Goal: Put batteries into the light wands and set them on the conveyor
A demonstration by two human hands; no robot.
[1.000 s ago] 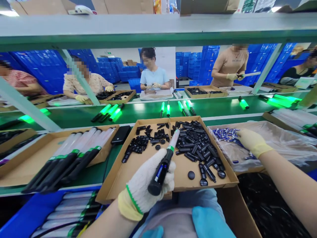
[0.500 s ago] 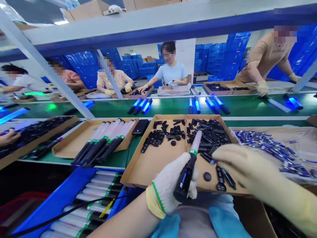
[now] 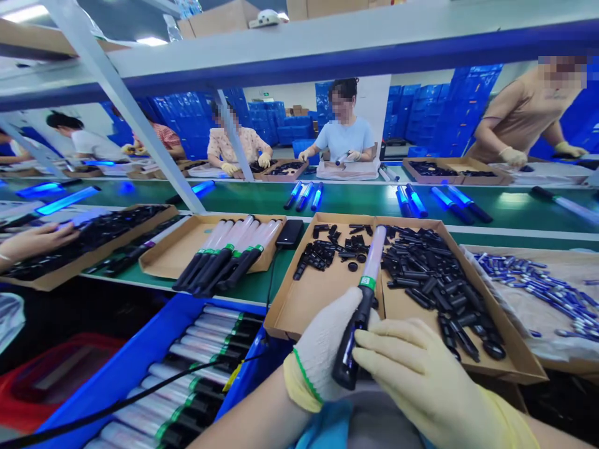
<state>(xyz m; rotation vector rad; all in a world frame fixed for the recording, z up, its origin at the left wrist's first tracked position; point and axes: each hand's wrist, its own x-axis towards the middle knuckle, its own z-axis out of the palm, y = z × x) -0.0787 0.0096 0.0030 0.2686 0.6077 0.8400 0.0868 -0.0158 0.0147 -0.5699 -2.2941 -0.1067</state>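
My left hand (image 3: 322, 343), in a white knit glove over a yellow one, is wrapped round the black handle of a light stick (image 3: 374, 255). The stick has a clear tube and a green band, and tilts up and away from me. An opening in its handle shows something shiny inside. My right hand (image 3: 416, 368), in a pale yellow glove, lies against the handle with its fingertips at that opening. Whether those fingers hold a small part is hidden. Beyond both hands is a cardboard tray (image 3: 322, 305) with black plastic parts (image 3: 425, 262).
Batteries (image 3: 552, 287) lie on plastic at the right. More sticks (image 3: 229, 249) rest in a box at left, and others fill a blue bin (image 3: 135, 349). Blue-lit sticks lie on the green belt (image 3: 266, 196). Several people work beyond; a neighbour's hand (image 3: 42, 243) is at far left.
My right hand has moved from above the black parts to the stick's handle. The view has shifted, so the surroundings appear further right. My left hand keeps its hold.
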